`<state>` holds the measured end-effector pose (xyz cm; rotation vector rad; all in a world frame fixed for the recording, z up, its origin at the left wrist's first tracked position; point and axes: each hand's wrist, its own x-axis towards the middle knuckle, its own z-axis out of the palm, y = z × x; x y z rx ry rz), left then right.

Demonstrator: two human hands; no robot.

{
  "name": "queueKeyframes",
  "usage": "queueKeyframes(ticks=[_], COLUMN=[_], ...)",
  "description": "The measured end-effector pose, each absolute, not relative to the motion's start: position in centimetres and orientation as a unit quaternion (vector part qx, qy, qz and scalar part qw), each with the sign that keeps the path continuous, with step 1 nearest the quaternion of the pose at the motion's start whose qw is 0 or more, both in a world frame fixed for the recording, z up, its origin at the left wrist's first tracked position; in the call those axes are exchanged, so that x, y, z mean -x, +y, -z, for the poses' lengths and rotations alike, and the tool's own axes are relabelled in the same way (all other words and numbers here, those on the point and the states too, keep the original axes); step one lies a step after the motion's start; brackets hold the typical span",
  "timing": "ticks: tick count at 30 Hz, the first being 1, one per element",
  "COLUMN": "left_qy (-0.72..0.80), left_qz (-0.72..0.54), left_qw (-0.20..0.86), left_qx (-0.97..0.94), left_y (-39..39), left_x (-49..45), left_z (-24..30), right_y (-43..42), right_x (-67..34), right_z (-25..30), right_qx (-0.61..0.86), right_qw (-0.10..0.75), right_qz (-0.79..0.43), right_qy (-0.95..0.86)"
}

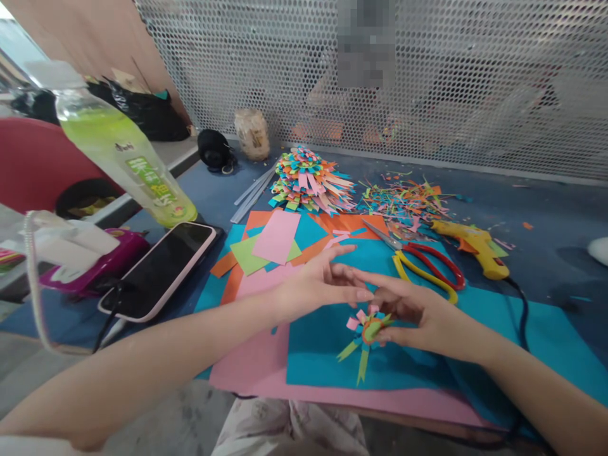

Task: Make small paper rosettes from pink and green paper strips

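Note:
A small paper rosette with a round green and orange middle, pink and blue loops and two notched green tails is held between the thumb and fingers of my right hand. My left hand reaches in from the left, its thumb and fingers apart, and its fingertips meet those of my right hand just above the rosette. I see nothing held in it. Below both hands lies a blue paper sheet on top of a pink sheet.
Red-and-yellow-handled scissors and a yellow glue gun lie right. Behind are a heap of rosettes, paper scraps and glue sticks. A phone and a tilted-looking drink bottle are left. A perforated metal panel closes the back.

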<state>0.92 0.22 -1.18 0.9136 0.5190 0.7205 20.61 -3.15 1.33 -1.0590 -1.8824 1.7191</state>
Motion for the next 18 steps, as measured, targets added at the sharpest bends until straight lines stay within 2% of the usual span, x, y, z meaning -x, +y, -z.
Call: queueKeyframes(ticks=[4, 11, 18], left_qy=[0.263, 0.259, 0.249], left_qz=[-0.344, -0.352, -0.358], left_qw=[0.794, 0.774, 0.763], left_qx=[-0.427, -0.459, -0.477], left_y=[0.3, 0.8, 0.5], left_x=[-0.8, -0.4, -0.3], left_z=[1.1, 1.0, 0.7], right_y=[-3.4, -2.9, -2.4], right_x=[-20.5, -21.7, -21.9], right_z=[-1.5, -1.1, -1.6], right_qx=[0.381, 0.403, 0.379], right_qw=[0.191, 0.279, 0.301], right_qz=[-0.595, -0.547, -0.538], right_qy=[-0.682, -0.679, -0.690])
